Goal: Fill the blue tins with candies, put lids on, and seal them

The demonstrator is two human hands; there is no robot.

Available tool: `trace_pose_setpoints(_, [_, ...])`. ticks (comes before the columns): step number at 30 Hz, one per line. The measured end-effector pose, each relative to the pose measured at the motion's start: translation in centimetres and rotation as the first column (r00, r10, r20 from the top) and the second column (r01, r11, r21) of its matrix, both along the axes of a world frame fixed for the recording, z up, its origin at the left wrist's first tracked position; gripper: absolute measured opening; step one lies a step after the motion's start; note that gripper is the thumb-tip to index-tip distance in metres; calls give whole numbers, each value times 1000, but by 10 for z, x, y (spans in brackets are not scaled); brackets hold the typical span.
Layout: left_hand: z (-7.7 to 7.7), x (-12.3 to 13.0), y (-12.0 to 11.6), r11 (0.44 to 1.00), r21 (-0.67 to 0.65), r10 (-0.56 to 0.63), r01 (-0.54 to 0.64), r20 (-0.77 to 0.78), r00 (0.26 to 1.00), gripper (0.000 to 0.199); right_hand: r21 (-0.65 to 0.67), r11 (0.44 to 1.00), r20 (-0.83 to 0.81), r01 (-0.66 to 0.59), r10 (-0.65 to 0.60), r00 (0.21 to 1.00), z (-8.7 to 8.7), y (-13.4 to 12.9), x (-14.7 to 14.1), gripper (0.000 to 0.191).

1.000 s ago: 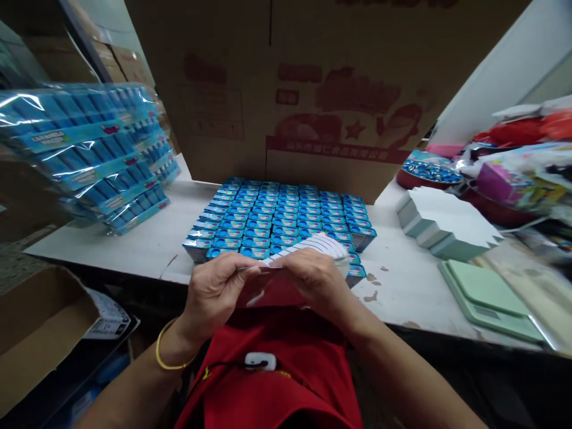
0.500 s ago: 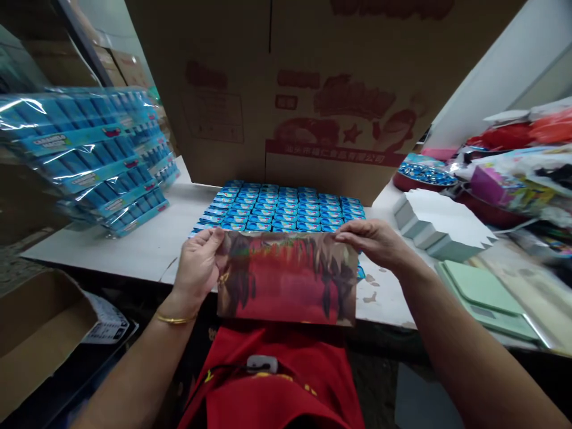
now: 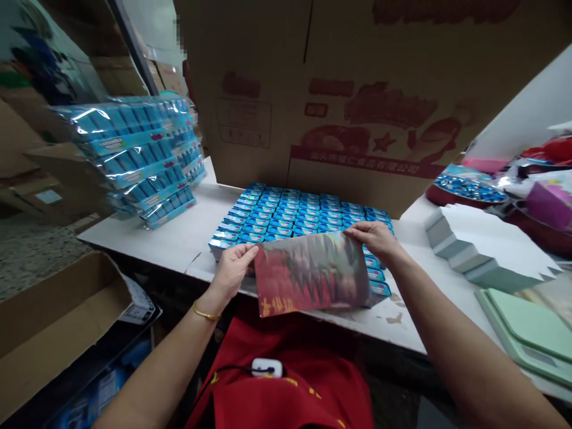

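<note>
A glossy rectangular plastic sheet is stretched between my two hands, reflecting red and dark shapes. Whether it is a flat sheet or a bag, I cannot tell. My left hand pinches its upper left corner, and my right hand pinches the upper right one. The right side sits a little higher than the left. Just behind and partly under it, rows of small blue packs stand close together on the white table. The sheet hides the nearest packs.
A large cardboard box rises behind the packs. Stacked film-wrapped blue display boxes stand left. On the right are folded white card pieces, a green scale and a red bowl of blue-wrapped items. An open carton sits lower left.
The view has swung left, so the surroundings appear farther right. The sheet has tilted, its left side dropping below its right. Both hands keep hold of its upper corners.
</note>
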State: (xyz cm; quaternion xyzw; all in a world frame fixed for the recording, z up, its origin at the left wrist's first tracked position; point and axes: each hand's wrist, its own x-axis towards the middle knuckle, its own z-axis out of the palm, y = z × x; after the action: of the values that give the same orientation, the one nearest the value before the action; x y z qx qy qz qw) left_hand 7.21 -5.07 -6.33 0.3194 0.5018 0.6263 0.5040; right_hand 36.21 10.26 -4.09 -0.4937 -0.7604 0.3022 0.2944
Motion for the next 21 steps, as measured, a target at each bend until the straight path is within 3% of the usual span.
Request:
trace_pose_setpoints(2, [-3, -1, 6, 999, -35, 22, -22, 9, 1000, 29, 238, 970, 133, 57, -90, 987, -2, 4, -19, 26])
trace_pose_setpoints(4, [-7, -3, 13, 997, -64, 37, -34, 38, 999, 31, 487, 872, 185, 53, -163, 969, -2, -2, -53, 21])
trace_pose_setpoints(6, [-9, -6, 20, 997, -65, 55, -50, 76, 996, 30, 607, 791, 208, -71, -72, 975, -1, -16, -98, 23])
trace_pose_setpoints(8, [-9, -10, 25, 997, -55, 67, -60, 119, 991, 29, 599, 742, 298, -301, 142, 944, 0, -32, -145, 24])
trace_pose_setpoints(11, [-6, -19, 30, 994, -52, 106, -99, 169, 980, 28, 543, 701, 435, -462, 236, 869, -3, -49, -197, 22])
trace_pose_setpoints(16, [-5, -41, 41, 992, -79, 113, -99, 201, 973, 27, 513, 677, 508, -527, 255, 822, -24, -42, -225, 23])
trace_pose_setpoints(21, [-15, -63, 59, 989, -111, 114, -93, 193, 975, 25, 504, 704, 387, -501, 335, 859, -42, -17, -239, 24])
